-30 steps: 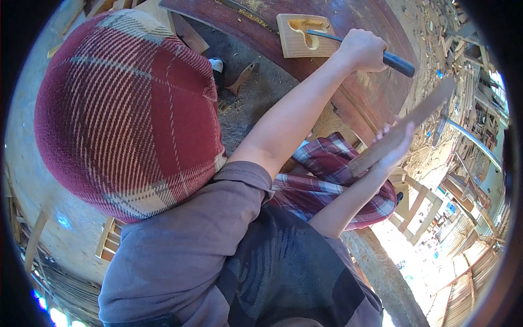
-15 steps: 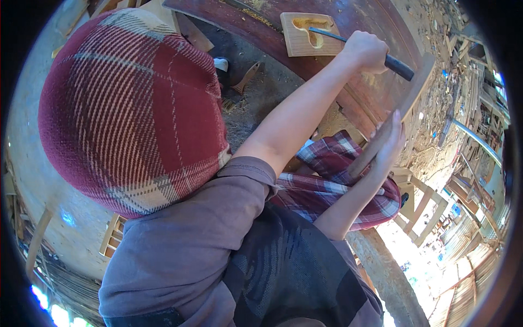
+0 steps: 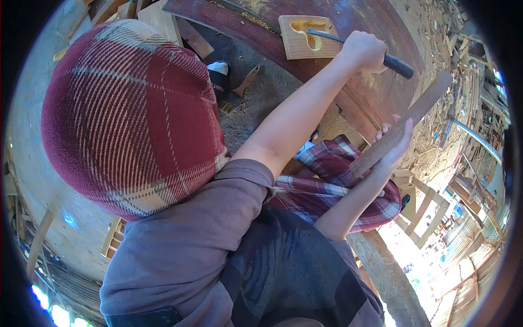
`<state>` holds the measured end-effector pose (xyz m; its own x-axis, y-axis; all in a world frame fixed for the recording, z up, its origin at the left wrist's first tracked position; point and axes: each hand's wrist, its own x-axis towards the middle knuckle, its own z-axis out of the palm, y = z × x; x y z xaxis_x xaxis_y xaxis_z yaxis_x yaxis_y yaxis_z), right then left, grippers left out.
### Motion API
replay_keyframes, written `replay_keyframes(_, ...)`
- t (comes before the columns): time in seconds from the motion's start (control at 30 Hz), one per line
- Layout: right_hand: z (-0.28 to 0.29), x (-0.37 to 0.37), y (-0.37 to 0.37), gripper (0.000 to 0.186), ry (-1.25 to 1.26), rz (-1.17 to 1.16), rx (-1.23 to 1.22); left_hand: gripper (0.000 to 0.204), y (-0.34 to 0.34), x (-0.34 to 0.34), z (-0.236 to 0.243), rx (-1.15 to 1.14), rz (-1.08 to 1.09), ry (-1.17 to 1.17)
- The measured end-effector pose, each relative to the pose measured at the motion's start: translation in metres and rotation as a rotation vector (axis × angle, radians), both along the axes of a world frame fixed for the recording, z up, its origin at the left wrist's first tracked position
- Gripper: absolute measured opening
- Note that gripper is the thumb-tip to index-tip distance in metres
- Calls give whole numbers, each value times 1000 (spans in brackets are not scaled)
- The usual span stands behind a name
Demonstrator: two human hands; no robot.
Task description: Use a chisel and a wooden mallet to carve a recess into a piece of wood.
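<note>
1. The block (image 3: 302, 50) is lying on the bench (image 3: 370, 16); the chisel (image 3: 333, 37) is slanting over its hollow (image 3: 315, 43); whether they are touching, I am not managing to tell.
2. The chisel is looking hard, stiff and maybe a bit heavy; its dark handle (image 3: 399, 66) is seeming best for holding, away from the thin blade (image 3: 324, 35).
3. The stick (image 3: 417, 111) is looking stiff and solid; its middle is seeming good for holding.
4. The left hand (image 3: 365, 52) is wrapping its grip tightly round the chisel; the right hand (image 3: 396, 147) is curling round the stick.
</note>
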<state>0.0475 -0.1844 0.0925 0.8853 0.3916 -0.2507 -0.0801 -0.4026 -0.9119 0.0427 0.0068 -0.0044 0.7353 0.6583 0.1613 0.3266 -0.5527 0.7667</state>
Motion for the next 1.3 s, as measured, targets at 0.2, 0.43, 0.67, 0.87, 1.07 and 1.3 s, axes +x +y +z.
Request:
replay_keyframes(0.2, -14, 11, -9, 52, 35, 8, -103, 22, -2, 4, -9, 26, -48, 64)
replay_keyframes(0.43, -18, 0, -1, 55, 38, 74, -166, 24, 2, 1, -16, 38, -48, 90)
replay_keyframes(0.67, -14, 15, -11, 64, -48, 11, -177, 22, 4, 3, -12, 44, -5, 36)
replay_keyframes(0.87, -8, 17, -3, 56, 30, 87, -82, 22, 4, -4, -13, 43, 56, 38)
replay_keyframes(1.07, -20, -7, 6, 53, 132, 109, -107, 21, 8, -5, -8, 33, 82, -20)
replay_keyframes(1.3, -22, 9, 0, 47, 128, -91, 114, 18, 6, -2, -13, 34, 53, 68)
